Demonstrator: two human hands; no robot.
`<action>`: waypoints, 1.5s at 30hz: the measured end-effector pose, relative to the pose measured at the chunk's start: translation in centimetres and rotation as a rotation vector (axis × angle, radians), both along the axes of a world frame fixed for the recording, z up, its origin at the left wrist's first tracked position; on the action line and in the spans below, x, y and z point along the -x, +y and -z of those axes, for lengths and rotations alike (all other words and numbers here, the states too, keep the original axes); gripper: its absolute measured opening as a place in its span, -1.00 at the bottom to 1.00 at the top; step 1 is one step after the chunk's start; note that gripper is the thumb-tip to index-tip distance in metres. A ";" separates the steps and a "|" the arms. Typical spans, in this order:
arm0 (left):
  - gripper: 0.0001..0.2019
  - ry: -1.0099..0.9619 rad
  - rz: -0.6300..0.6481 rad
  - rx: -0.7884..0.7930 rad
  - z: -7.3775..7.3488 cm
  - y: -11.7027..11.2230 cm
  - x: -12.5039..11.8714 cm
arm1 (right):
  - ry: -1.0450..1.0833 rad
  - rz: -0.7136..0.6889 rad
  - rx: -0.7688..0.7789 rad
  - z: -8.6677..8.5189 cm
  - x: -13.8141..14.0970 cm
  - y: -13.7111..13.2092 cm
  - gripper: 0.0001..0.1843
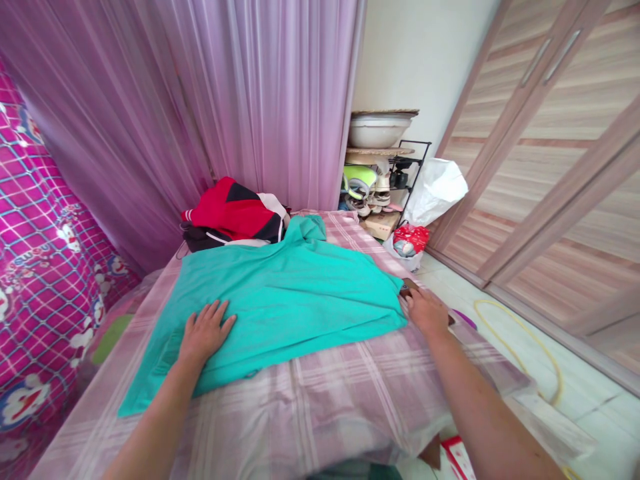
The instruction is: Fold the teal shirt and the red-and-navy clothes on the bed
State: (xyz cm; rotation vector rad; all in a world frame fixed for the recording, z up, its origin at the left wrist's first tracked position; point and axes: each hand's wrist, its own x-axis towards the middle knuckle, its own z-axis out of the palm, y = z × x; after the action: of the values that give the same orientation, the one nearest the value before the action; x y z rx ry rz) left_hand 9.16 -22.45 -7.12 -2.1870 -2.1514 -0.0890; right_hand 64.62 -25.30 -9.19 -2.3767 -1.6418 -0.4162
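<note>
A turquoise shirt (280, 287) lies spread across a plaid cloth (350, 393), stretching from 8 o'clock through the center to 4 o'clock. The left hand (206, 332), at 8 o'clock, presses palm-down on the fabric, fingers splayed, its grip released. At 4 o'clock, the right hand (429, 312) rests over a brown smartphone (407, 285) beside the shirt's edge; whether that grip has clenched cannot be told. A red-and-black garment (220, 213) sits bunched between 9 and 10 o'clock, before a purple curtain (280, 93)
</note>
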 end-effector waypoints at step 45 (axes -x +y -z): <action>-0.29 -0.091 -0.528 0.139 -3.3 -6.1 8.0 | -0.125 -0.264 -0.078 -0.1 5.2 0.3 -0.35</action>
State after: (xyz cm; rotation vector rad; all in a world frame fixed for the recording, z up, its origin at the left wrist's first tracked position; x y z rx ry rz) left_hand 1.14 -28.59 -3.84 -1.6222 -2.7785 -0.0081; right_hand 59.41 -24.98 -9.10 -2.0786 -1.9243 -0.5753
